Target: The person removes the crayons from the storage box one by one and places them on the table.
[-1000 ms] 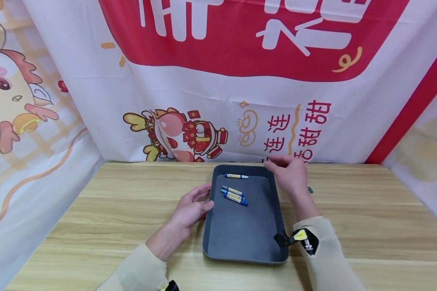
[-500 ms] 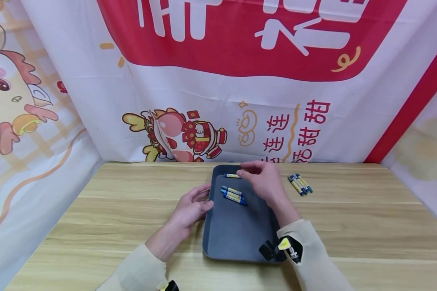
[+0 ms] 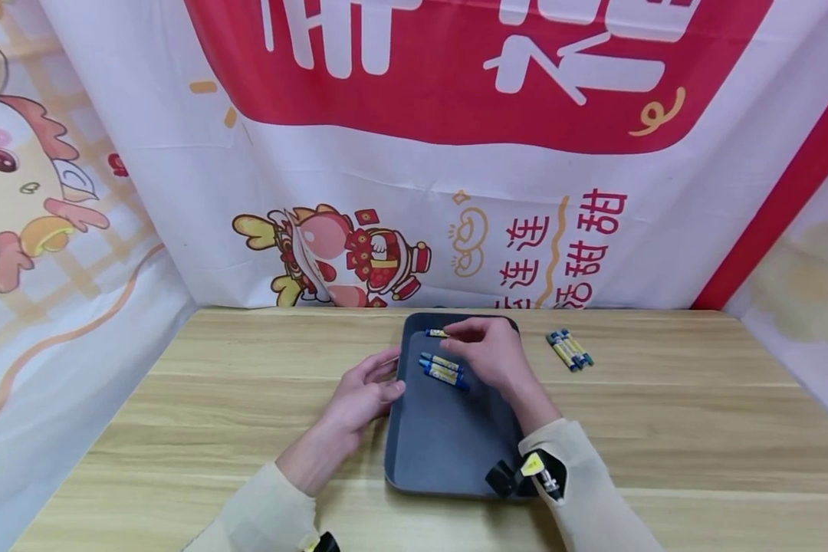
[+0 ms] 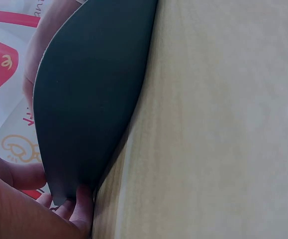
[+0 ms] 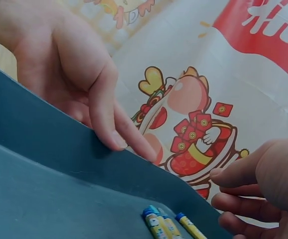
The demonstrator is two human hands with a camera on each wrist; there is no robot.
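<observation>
A dark grey tray (image 3: pixel 455 452) lies on the table with its far end near the backdrop. My left hand (image 3: pixel 362 391) grips its left rim, thumb on the rim and fingers on the outer wall, as the left wrist view also shows. Inside the tray, several blue-ended crayons (image 3: pixel 445 372) with yellow wrappers lie side by side. One more crayon (image 3: pixel 435 333) sits near the far end, its right part hidden behind my right hand (image 3: pixel 493 353). In the right wrist view the right fingers (image 5: pixel 248 206) are loosely bent and apart, holding nothing, close to that crayon (image 5: pixel 190 226).
To the right of the tray, several green and blue crayons (image 3: pixel 569 350) lie in a row on the wooden table (image 3: pixel 697 429). A printed cloth backdrop (image 3: pixel 359 176) stands along the table's far edge. Cloth also borders the left and right sides.
My right hand has moved left from the tray's far right rim to above the far crayon, bringing the crayons on the table into view. The left hand and tray stay put.
</observation>
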